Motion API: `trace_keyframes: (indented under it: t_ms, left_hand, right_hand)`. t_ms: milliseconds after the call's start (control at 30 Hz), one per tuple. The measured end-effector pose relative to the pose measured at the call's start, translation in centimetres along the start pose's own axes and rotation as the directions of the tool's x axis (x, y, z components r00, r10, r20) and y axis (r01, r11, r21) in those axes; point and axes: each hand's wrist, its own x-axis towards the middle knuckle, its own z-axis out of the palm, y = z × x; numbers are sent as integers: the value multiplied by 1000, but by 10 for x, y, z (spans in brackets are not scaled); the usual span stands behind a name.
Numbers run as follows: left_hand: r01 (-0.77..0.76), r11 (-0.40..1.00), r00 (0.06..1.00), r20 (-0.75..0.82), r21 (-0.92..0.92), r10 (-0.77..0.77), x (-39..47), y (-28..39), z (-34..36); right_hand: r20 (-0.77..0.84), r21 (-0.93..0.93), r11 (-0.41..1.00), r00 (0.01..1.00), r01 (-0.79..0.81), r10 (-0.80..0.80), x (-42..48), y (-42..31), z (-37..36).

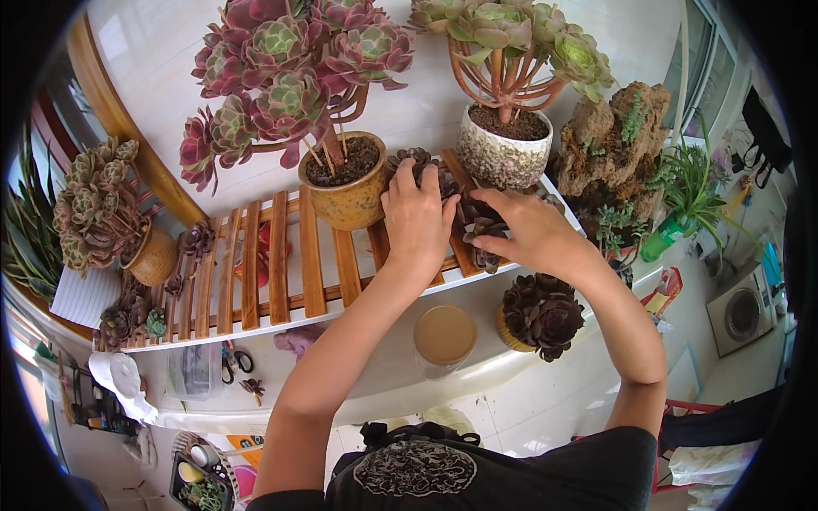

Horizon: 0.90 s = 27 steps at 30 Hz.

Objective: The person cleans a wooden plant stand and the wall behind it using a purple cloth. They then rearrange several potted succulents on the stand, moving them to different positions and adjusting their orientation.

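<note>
Both hands reach to dark succulent rosettes lying on the slatted wooden shelf (278, 255). My left hand (418, 220) rests over a dark rosette cluster (415, 157), beside the mustard glazed pot (351, 207) that bears a large purple-green aeonium (291, 96). Its fingers cover part of the cluster, so its grip cannot be told. My right hand (533, 233) has thumb and fingers apart around another dark rosette (484, 227); whether it grips this is unclear. Just behind stands the white textured pot (505, 156) with a green aeonium (501, 29).
Below the shelf are a lidded jar (445, 332), a potted dark aeonium (543, 313), scissors (236, 362) and a plastic box (193, 370). A planted rock (613, 140) and green bottle (663, 237) stand right; a small mustard pot (152, 255) stands left.
</note>
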Motion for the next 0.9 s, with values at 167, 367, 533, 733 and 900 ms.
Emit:
trace_keyframes:
  t_ms: [167, 367, 533, 733, 900]
  left_hand:
    - [-16, 992, 1000, 18, 128, 14, 1, -1, 7]
    - [7, 979, 996, 83, 201, -24, 6, -3, 14]
    - [43, 991, 984, 168, 127, -65, 8, 4, 1]
    - [-26, 993, 993, 115, 113, 13, -11, 11, -30]
    - [1, 999, 989, 149, -40, 5, -36, 7, -79]
  right_hand:
    - [22, 4, 1000, 1000, 14, -14, 0, 4, 0]
    - [48, 2, 1000, 998, 29, -29, 2, 5, -4]
    - [68, 2, 999, 997, 43, -43, 4, 8, -5]
    - [70, -1, 999, 997, 41, -41, 8, 6, -4]
    - [-41, 12, 999, 998, 53, -52, 11, 4, 0]
